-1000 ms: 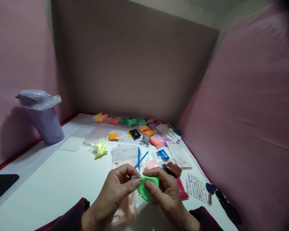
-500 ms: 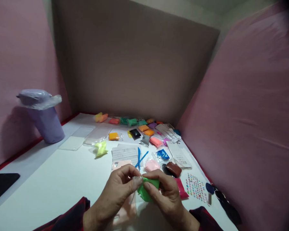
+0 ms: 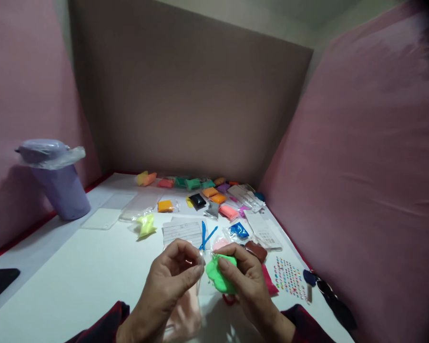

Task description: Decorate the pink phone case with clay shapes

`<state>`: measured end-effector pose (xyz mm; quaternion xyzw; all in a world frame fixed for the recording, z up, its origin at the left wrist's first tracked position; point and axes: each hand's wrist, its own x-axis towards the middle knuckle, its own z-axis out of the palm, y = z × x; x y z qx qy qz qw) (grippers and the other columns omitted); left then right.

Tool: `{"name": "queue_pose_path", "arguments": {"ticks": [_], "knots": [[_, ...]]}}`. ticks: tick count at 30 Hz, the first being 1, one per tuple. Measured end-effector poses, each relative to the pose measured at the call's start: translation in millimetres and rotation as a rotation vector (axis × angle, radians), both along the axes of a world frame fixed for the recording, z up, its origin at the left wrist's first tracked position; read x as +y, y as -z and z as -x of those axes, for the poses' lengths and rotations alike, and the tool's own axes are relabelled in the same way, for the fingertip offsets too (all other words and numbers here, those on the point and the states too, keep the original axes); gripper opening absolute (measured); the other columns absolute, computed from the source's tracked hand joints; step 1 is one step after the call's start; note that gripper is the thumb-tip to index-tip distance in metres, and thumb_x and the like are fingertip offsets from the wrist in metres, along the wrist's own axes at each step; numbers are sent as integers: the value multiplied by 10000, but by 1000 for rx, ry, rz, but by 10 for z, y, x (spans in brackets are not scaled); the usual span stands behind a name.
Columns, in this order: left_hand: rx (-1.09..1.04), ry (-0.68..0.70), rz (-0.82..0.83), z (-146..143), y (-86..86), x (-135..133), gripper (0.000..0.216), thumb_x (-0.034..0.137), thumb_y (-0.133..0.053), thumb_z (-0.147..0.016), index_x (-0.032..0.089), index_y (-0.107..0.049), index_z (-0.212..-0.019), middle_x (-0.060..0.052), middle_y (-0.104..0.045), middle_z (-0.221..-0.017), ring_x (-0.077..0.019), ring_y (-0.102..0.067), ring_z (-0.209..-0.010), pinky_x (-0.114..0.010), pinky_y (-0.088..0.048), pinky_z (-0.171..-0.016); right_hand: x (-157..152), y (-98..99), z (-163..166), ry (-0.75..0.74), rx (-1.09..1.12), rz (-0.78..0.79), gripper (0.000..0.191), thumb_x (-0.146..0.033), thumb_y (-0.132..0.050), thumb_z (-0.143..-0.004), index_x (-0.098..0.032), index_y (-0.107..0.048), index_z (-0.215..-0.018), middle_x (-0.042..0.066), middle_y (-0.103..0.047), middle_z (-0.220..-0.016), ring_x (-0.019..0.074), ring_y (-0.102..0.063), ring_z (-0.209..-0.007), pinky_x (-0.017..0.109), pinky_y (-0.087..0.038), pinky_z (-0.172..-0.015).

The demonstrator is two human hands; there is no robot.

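Observation:
A bright green lump of soft modelling clay (image 3: 221, 275) is pinched between the thumb and fingers of my right hand (image 3: 248, 281). Its left edge is ragged. Just left of the clay, my left hand (image 3: 173, 276) has its thumb and fingertips pressed together; whatever they may hold is too small to make out. Below the left hand lies a peach phone case (image 3: 188, 312), partly covered by it. Beyond the hands are blue plastic modelling tools (image 3: 204, 236), crossed beside lined paper (image 3: 182, 231). A pale pink clay lump (image 3: 220, 244) is partly hidden behind my right hand.
Several clay packets lie across the white table, among them a yellow one (image 3: 146, 225), a blue one (image 3: 239, 230) and a black one (image 3: 197, 200). A sheet of gem stickers (image 3: 289, 278) is at right. A purple lidded bin (image 3: 60, 186) stands at left.
My left hand has drawn away leftward from the green clay, leaving a gap. The clay stays in my right hand, with more of its surface showing. The view has shifted slightly.

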<state>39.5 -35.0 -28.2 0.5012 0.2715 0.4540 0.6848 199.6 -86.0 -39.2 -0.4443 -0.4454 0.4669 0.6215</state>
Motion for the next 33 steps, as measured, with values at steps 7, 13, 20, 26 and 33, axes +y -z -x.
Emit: {"name": "queue_pose_path", "arguments": {"ticks": [7,13,20,26,33], "knots": [[265,-109,-247,26,-69,-33,91,291,-737,-721,201,-724,-720,-21,-644,-755,-171,-566,-750,-269,-441,-699,38,62,-45,4,24,4,245,-413,-697,-831,-184,-628,-884,-51,-530,-566,37,-379,-368,153,-282,-349],[375,-33,-362,4,-112,-14,112,295,-706,-737,205,-739,-678,-26,-622,-707,-164,-522,-679,-264,-426,-626,47,53,-84,-14,-27,-51,236,-409,-700,-830,-188,-649,-893,-29,-560,-644,60,-478,-476,153,-370,-424],[389,-108,-532,10,-93,-25,104,283,-693,-773,198,-744,-743,-25,-625,-677,-169,-552,-671,-271,-443,-622,40,68,-39,-27,12,-4,262,-437,-681,-837,-190,-624,-902,-79,-471,-501,32,-325,-345,139,-242,-325],[360,-146,-687,9,-69,-28,182,253,-650,-829,186,-667,-661,1,-567,-628,-154,-536,-653,-267,-430,-617,20,42,-5,-19,17,9,291,-451,-692,-823,-184,-615,-910,-85,-455,-502,30,-322,-354,130,-255,-326],[395,-111,-603,15,-96,-31,133,282,-661,-823,195,-695,-729,-16,-601,-693,-179,-553,-717,-294,-437,-662,5,35,-16,-29,-20,-16,294,-453,-683,-832,-183,-616,-927,-78,-462,-509,40,-354,-361,142,-284,-339]]}}
